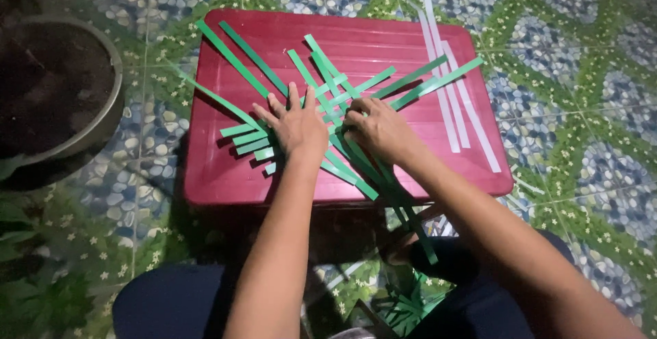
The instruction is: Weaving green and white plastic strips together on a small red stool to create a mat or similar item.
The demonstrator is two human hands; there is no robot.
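Several long green strips (356, 86) lie crossed and interwoven on a dark red plastic table top (226, 175). My left hand (295, 125) lies flat with spread fingers on the left part of the weave, pressing the strips down. My right hand (378, 128) rests beside it on the crossing strips, fingers curled and pinching a green strip near the middle. Some strips run off the table's near edge toward my lap.
A few white strips (455, 99) lie at the table's right side. A large round grey pot (61, 86) stands on the floor at left. More green strips (404, 305) lie on the patterned tile floor between my knees.
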